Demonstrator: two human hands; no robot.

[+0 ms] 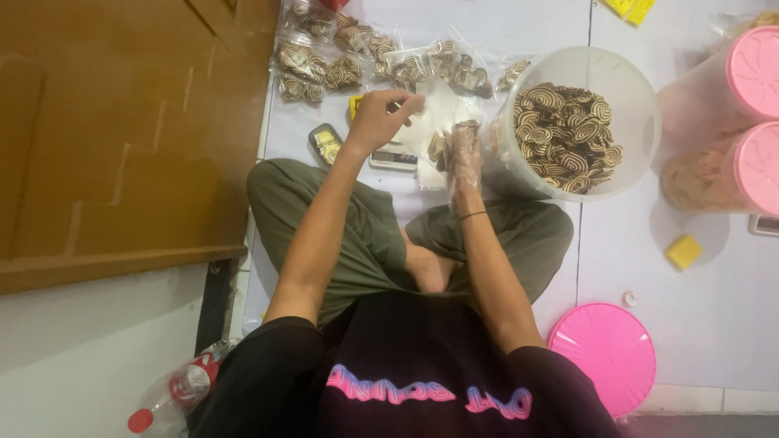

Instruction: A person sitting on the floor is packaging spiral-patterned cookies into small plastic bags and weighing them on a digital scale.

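— Several filled cookie bags (324, 57) already lined up along the far floor, beside the wooden door (122, 138); more striped cookies to go?

— Plenty left: clear tub (641, 97) near full of spiral cookies (568, 134). Closer in, left hand (381, 118) raised over the small scale (393, 158), fingers pinching the top of a clear plastic bag (434, 122). Right hand (462, 158) in a thin plastic glove, curled around a few cookies at the bag's mouth, just beside the tub wall.

— So, partly done by the look of it. Room to move?

— Tight on the left: door edge and crossed knees close by. Open white tile to the right, apart from a yellow block (684, 251), a loose pink lid (604, 353) and two pink-lidded jars (730, 122) near the frame edge.
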